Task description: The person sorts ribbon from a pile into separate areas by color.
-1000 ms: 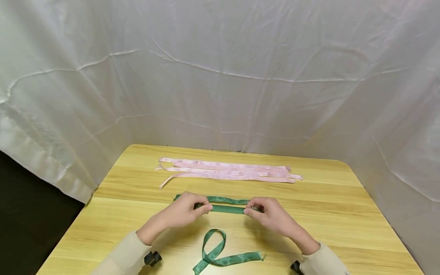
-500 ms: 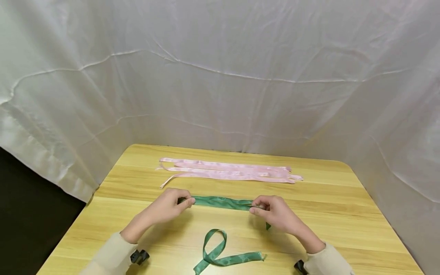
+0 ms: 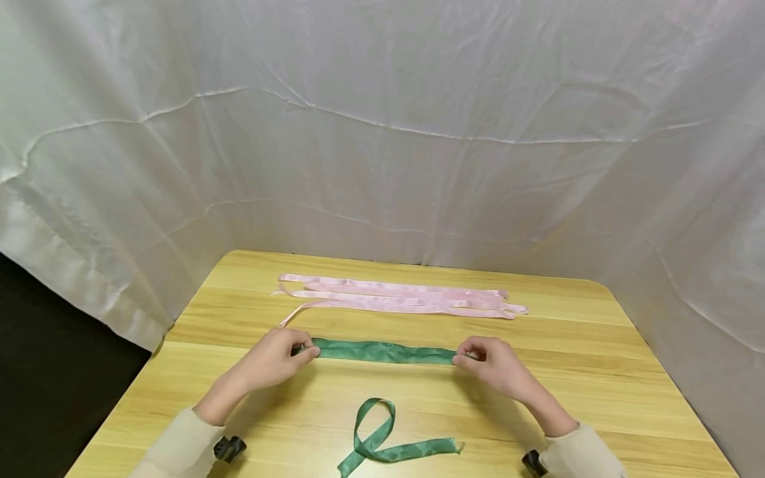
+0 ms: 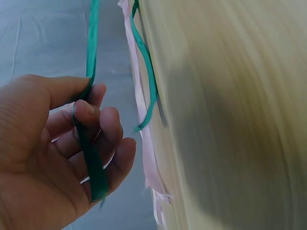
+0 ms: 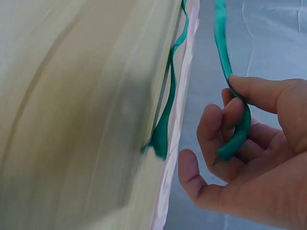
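A green satin ribbon [image 4: 92, 43] is stretched taut between the two hands, above the table. My left hand [image 3: 276, 358] pinches it near one end between thumb and fingertips, and a short tail hangs across the palm in the left wrist view. Near the other end my right hand [image 3: 495, 365] pinches it the same way, its tail curling over the fingers. A second green ribbon [image 5: 165, 115] lies on the table behind, overlapped by the held one in the head view. Closer to the front lies a third green ribbon [image 3: 412, 451], crossed over itself in a loop.
Several pink ribbons [image 3: 394, 305] lie side by side across the back of the wooden table [image 3: 597, 378]. A pale cloth curtain [image 3: 382, 166] hangs behind the table and along its sides. Dark space shows at the lower left.
Both hands have slid outward along the green ribbon, the left one farther, so a longer stretch shows between them. It now overlaps the ribbon behind it. The looped and pink ribbons stay put.
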Demonstrator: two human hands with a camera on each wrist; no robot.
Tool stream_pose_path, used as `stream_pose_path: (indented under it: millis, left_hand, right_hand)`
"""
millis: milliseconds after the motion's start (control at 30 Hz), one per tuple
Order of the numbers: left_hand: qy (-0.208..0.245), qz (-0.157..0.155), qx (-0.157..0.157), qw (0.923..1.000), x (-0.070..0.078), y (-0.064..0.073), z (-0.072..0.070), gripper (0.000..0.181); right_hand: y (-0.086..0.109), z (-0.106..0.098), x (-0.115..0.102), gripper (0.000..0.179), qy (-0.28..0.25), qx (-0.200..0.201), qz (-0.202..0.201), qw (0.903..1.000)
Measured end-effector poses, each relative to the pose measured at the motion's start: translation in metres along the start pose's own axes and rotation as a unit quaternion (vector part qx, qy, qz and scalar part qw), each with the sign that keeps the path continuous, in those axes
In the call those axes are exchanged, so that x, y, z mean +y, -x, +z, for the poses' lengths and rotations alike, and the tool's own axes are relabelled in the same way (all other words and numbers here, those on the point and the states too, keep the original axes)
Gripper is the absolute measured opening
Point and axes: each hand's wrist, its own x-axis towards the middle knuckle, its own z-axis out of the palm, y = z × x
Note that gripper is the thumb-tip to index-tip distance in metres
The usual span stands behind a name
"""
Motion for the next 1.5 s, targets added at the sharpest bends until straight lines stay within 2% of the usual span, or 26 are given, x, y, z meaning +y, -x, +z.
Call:
stream_pose_path:
  millis: [267, 567, 1000, 1233, 1500]
  left_hand:
    - [-0.021, -0.021, 0.0, 0.9996, -0.011, 0.002, -0.003, 0.016]
    - [-0.057, -0.063, 0.017, 0.9963, -0.016, 0.003, -0.002, 0.009]
    - [-0.067, -0.064, 0.019, 0.9955, -0.021, -0.003, 0.004, 0.023]
    - [-0.07, -0.065, 0.02, 0.9952, -0.023, -0.005, 0.005, 0.017]
    - [-0.075, -0.073, 0.02, 0.9943, -0.026, -0.008, 0.006, 0.018]
  right_hand:
    - [0.002, -0.005, 0.016, 0.01, 0.032, 0.018, 0.016, 0.9992]
    - [0.001, -0.005, 0.024, 0.007, 0.047, 0.021, 0.045, 0.9977]
    - [-0.002, -0.001, 0.027, 0.007, 0.062, 0.031, 0.041, 0.9968]
    - [-0.002, 0.0, 0.026, 0.007, 0.07, 0.032, 0.048, 0.9958]
    - [-0.001, 0.001, 0.029, 0.007, 0.072, 0.027, 0.058, 0.9954]
